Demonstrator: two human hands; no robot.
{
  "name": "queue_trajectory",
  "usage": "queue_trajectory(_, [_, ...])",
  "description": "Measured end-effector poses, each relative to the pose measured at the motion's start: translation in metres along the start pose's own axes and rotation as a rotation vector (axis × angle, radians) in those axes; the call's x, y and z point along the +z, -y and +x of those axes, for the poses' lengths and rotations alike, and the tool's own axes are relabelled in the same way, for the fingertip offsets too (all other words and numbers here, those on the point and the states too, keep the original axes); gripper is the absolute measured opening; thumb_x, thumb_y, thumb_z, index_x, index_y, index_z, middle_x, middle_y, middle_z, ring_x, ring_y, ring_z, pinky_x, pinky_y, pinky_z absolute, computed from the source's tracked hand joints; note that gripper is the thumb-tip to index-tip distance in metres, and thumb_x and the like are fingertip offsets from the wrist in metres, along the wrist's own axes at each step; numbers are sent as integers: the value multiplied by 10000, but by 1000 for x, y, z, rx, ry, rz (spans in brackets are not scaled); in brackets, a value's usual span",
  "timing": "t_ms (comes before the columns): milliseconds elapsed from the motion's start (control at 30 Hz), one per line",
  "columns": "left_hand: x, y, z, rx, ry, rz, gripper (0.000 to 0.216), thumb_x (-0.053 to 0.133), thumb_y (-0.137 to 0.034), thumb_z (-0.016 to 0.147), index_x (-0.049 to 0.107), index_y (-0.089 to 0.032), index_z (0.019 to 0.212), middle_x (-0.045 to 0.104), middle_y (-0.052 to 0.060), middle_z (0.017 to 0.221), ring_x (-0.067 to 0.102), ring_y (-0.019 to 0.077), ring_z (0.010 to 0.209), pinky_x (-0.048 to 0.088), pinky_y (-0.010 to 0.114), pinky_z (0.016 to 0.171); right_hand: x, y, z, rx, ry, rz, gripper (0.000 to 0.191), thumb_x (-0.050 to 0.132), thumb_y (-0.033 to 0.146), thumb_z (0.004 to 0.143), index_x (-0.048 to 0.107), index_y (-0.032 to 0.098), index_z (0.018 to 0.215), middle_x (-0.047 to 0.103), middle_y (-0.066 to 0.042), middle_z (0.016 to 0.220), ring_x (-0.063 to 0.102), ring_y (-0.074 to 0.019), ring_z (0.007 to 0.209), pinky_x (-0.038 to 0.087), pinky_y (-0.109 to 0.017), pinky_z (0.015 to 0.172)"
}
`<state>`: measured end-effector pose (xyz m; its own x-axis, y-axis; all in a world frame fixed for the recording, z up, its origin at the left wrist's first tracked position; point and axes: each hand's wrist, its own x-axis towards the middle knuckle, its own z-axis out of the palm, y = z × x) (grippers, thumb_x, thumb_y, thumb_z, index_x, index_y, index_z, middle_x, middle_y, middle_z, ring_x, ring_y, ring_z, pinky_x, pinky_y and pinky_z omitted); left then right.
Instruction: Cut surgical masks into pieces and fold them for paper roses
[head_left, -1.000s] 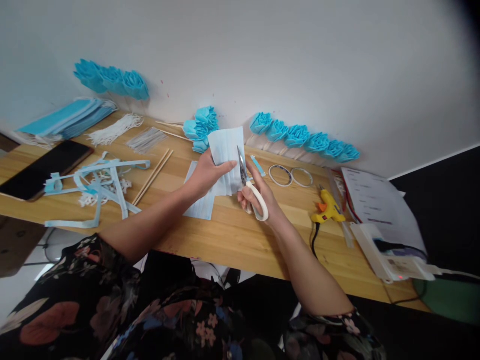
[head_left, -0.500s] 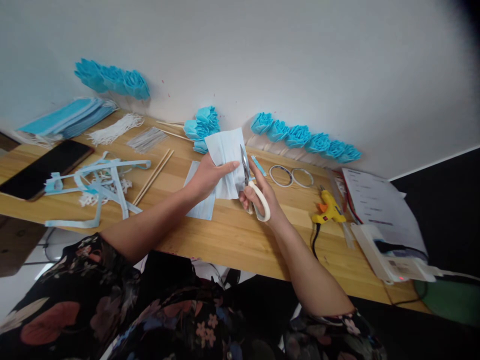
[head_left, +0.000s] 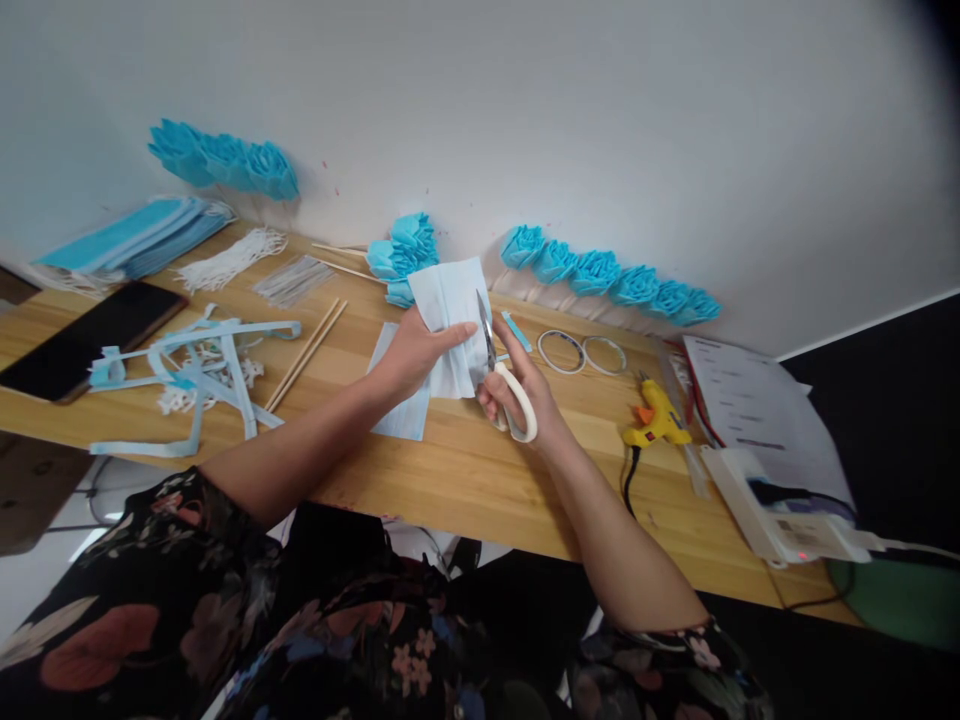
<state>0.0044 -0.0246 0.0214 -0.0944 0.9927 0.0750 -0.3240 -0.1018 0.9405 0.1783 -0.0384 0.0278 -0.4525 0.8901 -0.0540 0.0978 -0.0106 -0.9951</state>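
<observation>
My left hand (head_left: 420, 355) pinches a pale blue pleated sheet of face-mask fabric (head_left: 454, 285), its thumb on the front and the other fingers hidden behind. My right hand (head_left: 529, 385) grips white-handled scissors (head_left: 525, 412), fingers through the loops. The blades lie along the right side of the sheet, near its edge. Another pale blue sheet (head_left: 405, 415) rests on the table below my left hand. Just beyond my right hand is a small blue strip (head_left: 516, 330).
Cut strips (head_left: 232, 370) and two sticks (head_left: 306, 355) lie left, near a phone (head_left: 94, 340) and stacked masks (head_left: 135, 235). Blue fabric flowers (head_left: 596, 275) line the wall. Two rings of wire or tape (head_left: 562, 352), a yellow glue gun (head_left: 658, 418) and a power strip (head_left: 780, 515) sit right.
The scissors and my right hand have shifted very slightly left against the sheet. My left hand keeps its hold and nearly the same place.
</observation>
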Motion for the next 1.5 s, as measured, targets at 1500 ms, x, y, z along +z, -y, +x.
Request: queue_trajectory(1500, [0, 0, 1, 121, -59, 78, 628, 820, -296, 705, 593, -215, 1285, 672, 95, 1197, 646, 281, 1094, 559, 413, 922, -3, -9, 2, -28, 30, 37, 1121, 725, 687, 777, 156, 246, 1636, 608, 32, 673, 520, -112, 481, 408, -245, 437])
